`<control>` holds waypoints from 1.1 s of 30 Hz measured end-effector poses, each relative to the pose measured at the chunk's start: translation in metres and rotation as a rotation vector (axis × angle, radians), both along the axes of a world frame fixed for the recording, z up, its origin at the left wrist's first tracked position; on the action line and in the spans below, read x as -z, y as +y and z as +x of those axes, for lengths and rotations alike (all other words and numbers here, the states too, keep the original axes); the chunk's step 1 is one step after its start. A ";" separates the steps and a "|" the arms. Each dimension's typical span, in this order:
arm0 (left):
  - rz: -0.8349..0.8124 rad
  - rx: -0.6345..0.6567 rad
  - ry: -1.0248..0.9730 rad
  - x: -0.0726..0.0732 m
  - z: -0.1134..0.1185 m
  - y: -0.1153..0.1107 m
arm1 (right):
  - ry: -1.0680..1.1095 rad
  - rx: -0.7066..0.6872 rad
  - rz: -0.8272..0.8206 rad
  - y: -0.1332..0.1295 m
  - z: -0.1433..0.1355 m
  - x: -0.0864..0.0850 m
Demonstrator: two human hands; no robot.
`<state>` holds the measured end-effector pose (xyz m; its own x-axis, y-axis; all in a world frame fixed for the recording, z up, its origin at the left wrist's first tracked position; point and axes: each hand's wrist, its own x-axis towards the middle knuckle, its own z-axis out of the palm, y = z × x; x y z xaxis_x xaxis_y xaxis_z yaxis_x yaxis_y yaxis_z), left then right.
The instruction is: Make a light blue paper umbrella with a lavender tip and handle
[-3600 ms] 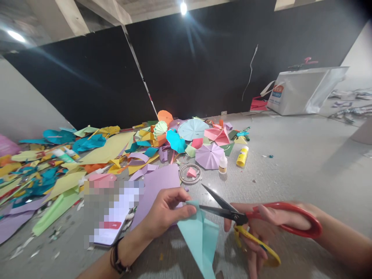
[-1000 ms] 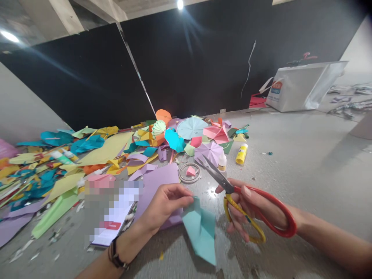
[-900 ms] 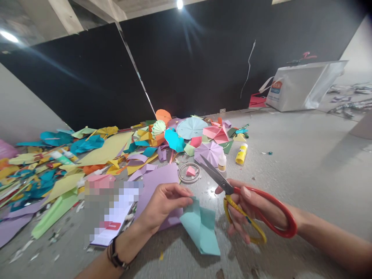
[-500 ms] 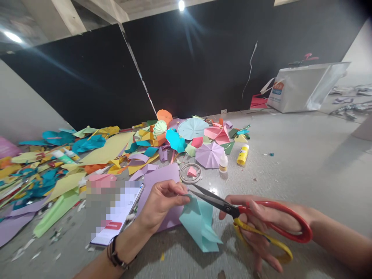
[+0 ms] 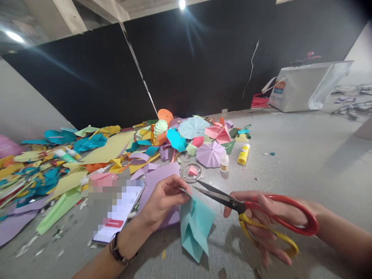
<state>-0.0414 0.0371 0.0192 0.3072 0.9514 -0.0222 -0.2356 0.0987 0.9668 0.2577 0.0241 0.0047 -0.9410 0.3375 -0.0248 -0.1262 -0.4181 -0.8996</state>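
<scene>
My left hand [image 5: 167,199] pinches the top corner of a folded light-teal paper [image 5: 197,224], which hangs down with its pleats fanned slightly. In my right hand [image 5: 264,224] are scissors [image 5: 232,203] with one red and one yellow handle loop, my fingers through the loops. Their dark blades are slightly parted and point left, with the tips a little right of my left fingertips, apart from the paper. Behind my left hand lies a purple sheet [image 5: 159,176] on the floor, and a phone [image 5: 122,211] rests left of my wrist.
Coloured paper scraps [image 5: 52,174] cover the left floor. Folded paper rounds, including a lilac one [image 5: 211,154], lie farther back near a small white bottle [image 5: 224,162], a yellow glue stick [image 5: 243,154] and a ring [image 5: 191,172]. A white bag [image 5: 302,89] stands by the black wall [image 5: 197,62].
The scissors have drawn slightly right, away from my left fingertips. The teal paper has turned in my left hand, showing its folds from another side.
</scene>
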 end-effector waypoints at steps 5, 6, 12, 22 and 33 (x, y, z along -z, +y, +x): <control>0.001 -0.019 0.000 -0.001 0.002 0.002 | 0.101 0.080 -0.018 -0.002 0.000 -0.004; 0.000 -0.019 0.002 -0.001 0.003 0.002 | 0.092 0.090 -0.022 -0.003 -0.001 -0.005; -0.005 -0.007 0.008 0.000 0.003 0.001 | 0.104 0.102 0.020 -0.002 -0.002 -0.001; 0.028 0.060 0.031 0.003 0.002 0.001 | -0.033 -0.061 0.062 -0.001 0.003 -0.006; 0.120 0.138 0.109 0.008 0.001 0.000 | 0.026 -0.114 0.015 -0.003 -0.002 0.002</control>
